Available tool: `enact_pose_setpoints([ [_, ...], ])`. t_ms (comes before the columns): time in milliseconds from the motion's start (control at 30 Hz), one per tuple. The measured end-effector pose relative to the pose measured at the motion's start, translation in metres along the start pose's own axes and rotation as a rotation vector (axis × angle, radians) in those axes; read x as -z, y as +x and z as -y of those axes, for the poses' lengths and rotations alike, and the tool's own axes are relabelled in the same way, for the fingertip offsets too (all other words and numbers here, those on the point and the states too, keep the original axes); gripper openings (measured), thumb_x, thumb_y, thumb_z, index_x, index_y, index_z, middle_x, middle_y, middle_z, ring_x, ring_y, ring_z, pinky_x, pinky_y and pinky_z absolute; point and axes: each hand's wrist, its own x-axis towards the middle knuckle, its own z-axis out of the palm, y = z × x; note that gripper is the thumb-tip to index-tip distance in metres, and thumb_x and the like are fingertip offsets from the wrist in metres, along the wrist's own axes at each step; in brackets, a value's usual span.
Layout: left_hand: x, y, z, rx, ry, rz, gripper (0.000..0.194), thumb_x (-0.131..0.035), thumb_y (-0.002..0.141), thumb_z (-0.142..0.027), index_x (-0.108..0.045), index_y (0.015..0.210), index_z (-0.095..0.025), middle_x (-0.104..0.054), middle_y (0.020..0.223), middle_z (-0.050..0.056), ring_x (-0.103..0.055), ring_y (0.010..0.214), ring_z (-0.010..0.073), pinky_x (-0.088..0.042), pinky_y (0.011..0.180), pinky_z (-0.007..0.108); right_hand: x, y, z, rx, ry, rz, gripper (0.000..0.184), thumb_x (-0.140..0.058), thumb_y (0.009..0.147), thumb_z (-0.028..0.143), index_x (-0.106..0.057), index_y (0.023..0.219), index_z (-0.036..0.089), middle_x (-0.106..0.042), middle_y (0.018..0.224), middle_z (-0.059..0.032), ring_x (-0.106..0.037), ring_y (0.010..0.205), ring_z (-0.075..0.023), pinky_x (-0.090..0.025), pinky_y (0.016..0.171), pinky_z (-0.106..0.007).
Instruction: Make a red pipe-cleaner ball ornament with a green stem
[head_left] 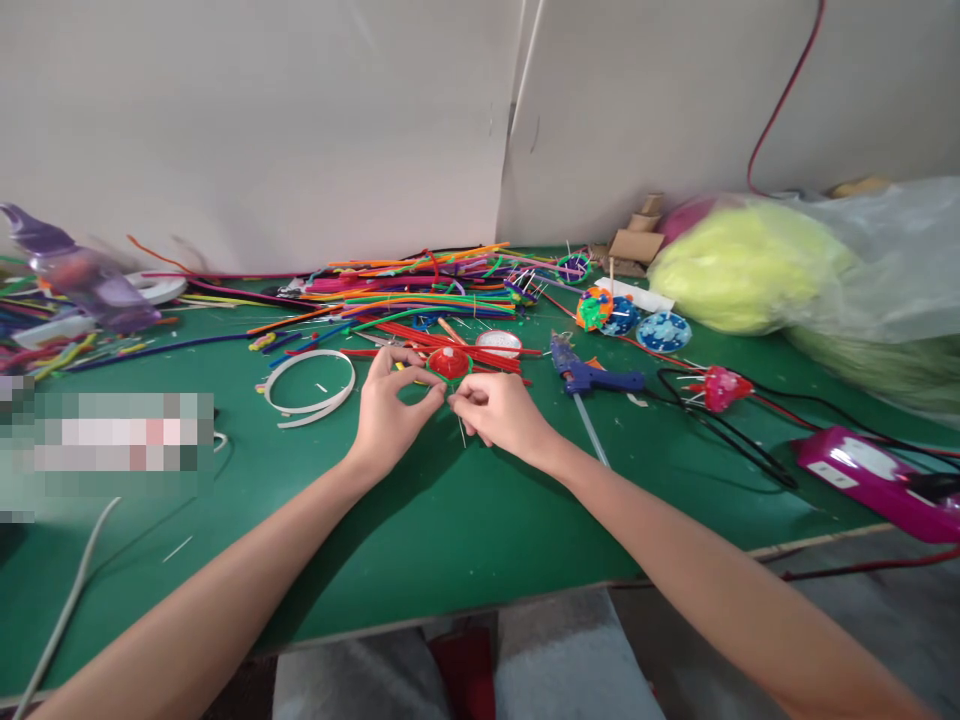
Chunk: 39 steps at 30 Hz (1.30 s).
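A small red dome (450,362) with a white spot on top and a green pipe cleaner (469,374) along its rim sits between my hands. My left hand (396,408) pinches its lower left edge with thumb and fingertip. Closed beside it, almost touching the left fingertips, my right hand (499,408) grips the rim's green strand; its fingers hide the exact hold. One thin white stick (462,432) pokes out below the right fingers. Behind the dome lie red pipe cleaners (405,338) and a round white container (499,345) with a red rim.
A blue glue gun (600,377) lies right of my hands, near a pink dome with sticks (724,388) and a magenta power strip (877,480). Left are a white strip coil (310,382) and purple bottle (94,275). Colourful pipe cleaners (420,280) line the back; bagged yellow material (750,265) stands right.
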Motion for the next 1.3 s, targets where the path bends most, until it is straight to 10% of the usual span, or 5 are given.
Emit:
enact_pose_setpoints([
  [300, -0.001, 0.001, 0.004, 0.088, -0.103, 0.034, 0.005, -0.066, 0.076, -0.022, -0.070, 0.072, -0.022, -0.054, 0.091, 0.002, -0.056, 0.097, 0.0185, -0.047, 0.090, 0.035, 0.023, 0.008, -0.009, 0.118, -0.363, -0.334, 0.011, -0.054, 0.081, 0.019, -0.065, 0.079, 0.018, -0.064, 0.064, -0.0008, -0.056, 0.056, -0.0128, -0.039, 0.059, -0.026],
  [533, -0.002, 0.002, 0.007, 0.122, -0.172, 0.088, 0.006, -0.066, 0.075, -0.025, -0.069, 0.071, -0.022, -0.055, 0.090, 0.002, -0.056, 0.096, 0.0185, -0.046, 0.092, 0.036, 0.029, 0.021, -0.021, -0.099, 0.116, 0.058, 0.016, -0.057, 0.080, 0.019, -0.070, 0.088, 0.015, -0.068, 0.072, -0.0027, -0.056, 0.052, -0.0104, -0.043, 0.056, -0.025],
  [733, 0.000, 0.006, 0.010, 0.133, -0.183, 0.107, 0.008, -0.067, 0.075, -0.029, -0.070, 0.072, -0.023, -0.056, 0.091, 0.003, -0.056, 0.095, 0.0189, -0.045, 0.092, 0.037, 0.027, 0.021, -0.021, -0.055, 0.188, -0.011, 0.017, -0.056, 0.081, 0.023, -0.069, 0.084, 0.013, -0.069, 0.073, -0.0047, -0.048, 0.045, -0.0074, -0.039, 0.049, -0.025],
  [1000, 0.000, 0.004, 0.008, 0.090, -0.149, 0.094, 0.007, -0.065, 0.078, -0.027, -0.070, 0.074, -0.023, -0.056, 0.093, 0.003, -0.056, 0.097, 0.0187, -0.046, 0.093, 0.035, 0.014, 0.007, -0.008, 0.541, -0.393, -0.251, 0.010, -0.054, 0.087, 0.018, -0.064, 0.087, 0.020, -0.068, 0.090, -0.0050, -0.060, 0.090, -0.0182, -0.048, 0.084, -0.033],
  [1300, -0.004, 0.000, 0.006, 0.271, -0.194, 0.059, 0.008, -0.065, 0.072, -0.023, -0.069, 0.066, -0.022, -0.055, 0.095, 0.002, -0.056, 0.099, 0.0185, -0.043, 0.095, 0.034, -0.003, 0.004, -0.012, 0.513, -0.544, -0.248, 0.018, -0.049, 0.092, 0.016, -0.066, 0.095, 0.016, -0.069, 0.095, -0.0072, -0.065, 0.089, -0.0170, -0.050, 0.075, -0.027],
])
